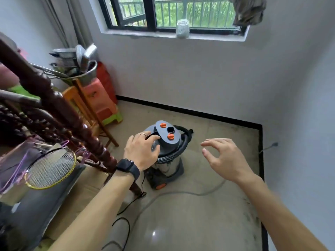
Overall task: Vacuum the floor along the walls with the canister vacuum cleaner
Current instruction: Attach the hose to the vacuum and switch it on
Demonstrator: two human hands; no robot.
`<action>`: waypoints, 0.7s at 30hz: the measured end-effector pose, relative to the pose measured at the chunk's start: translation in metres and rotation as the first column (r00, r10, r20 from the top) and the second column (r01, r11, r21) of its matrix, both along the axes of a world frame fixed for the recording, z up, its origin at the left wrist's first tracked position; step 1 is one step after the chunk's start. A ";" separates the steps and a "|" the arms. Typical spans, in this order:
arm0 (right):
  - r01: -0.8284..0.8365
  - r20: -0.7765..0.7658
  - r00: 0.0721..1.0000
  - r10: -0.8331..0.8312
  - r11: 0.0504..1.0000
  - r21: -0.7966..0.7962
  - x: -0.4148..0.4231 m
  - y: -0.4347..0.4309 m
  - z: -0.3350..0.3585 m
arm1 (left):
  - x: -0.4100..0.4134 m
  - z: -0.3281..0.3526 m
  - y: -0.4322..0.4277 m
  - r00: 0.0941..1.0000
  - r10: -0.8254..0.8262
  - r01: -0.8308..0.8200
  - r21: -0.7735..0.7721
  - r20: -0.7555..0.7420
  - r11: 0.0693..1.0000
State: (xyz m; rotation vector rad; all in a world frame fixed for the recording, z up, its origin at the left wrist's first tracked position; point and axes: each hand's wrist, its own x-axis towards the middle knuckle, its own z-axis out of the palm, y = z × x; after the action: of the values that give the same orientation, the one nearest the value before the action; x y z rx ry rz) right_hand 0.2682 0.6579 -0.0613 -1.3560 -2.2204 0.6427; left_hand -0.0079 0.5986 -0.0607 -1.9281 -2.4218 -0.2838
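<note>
Beige tiled floor [199, 223] | steel canister vacuum cleaner, grey top [167, 147], upright near wall | left hand [141, 153] rests on top; right hand [224, 160] spread, empty | risk: looped black power cord [133, 202] may snag, tipping canister

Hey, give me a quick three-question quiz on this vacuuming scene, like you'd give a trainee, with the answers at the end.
1. True or false: the right hand is holding the hose.
2. Which hand touches the top of the vacuum? A. the left hand B. the right hand C. both
3. Fill in: the two knobs on the vacuum's top are ____ in colour.

Key: 1. False, it is open in the air, clear of the hose. 2. A. 3. Orange.
</note>
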 end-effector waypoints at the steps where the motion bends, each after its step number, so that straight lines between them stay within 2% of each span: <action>1: -0.010 0.002 1.000 0.010 1.000 -0.016 -0.005 0.010 -0.002 | -0.003 0.000 0.008 1.000 0.004 -0.004 0.000 0.006 1.000; 4: -0.037 0.018 0.999 0.039 0.997 -0.072 -0.026 0.043 -0.012 | -0.020 -0.006 0.038 1.000 0.016 -0.015 -0.025 0.011 1.000; 9: -0.069 0.137 0.986 0.094 0.982 -0.177 -0.060 0.118 -0.036 | -0.056 -0.029 0.115 0.999 0.020 -0.019 -0.051 0.036 0.999; 16: 0.051 0.205 0.979 0.007 0.960 -0.277 -0.085 0.218 -0.056 | -0.082 -0.062 0.243 0.993 -0.072 0.088 -0.192 0.088 0.977; 21: 0.099 0.240 0.971 -0.003 0.917 -0.386 -0.089 0.281 -0.092 | -0.078 -0.103 0.308 0.990 -0.051 0.088 -0.299 0.130 0.950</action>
State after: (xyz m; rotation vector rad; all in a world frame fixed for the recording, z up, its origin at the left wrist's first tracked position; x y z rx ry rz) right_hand 0.1793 0.9387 -0.1532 -1.7644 -2.3096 1.0007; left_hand -0.0854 0.9067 -0.1639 -2.1806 -2.6101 -0.0277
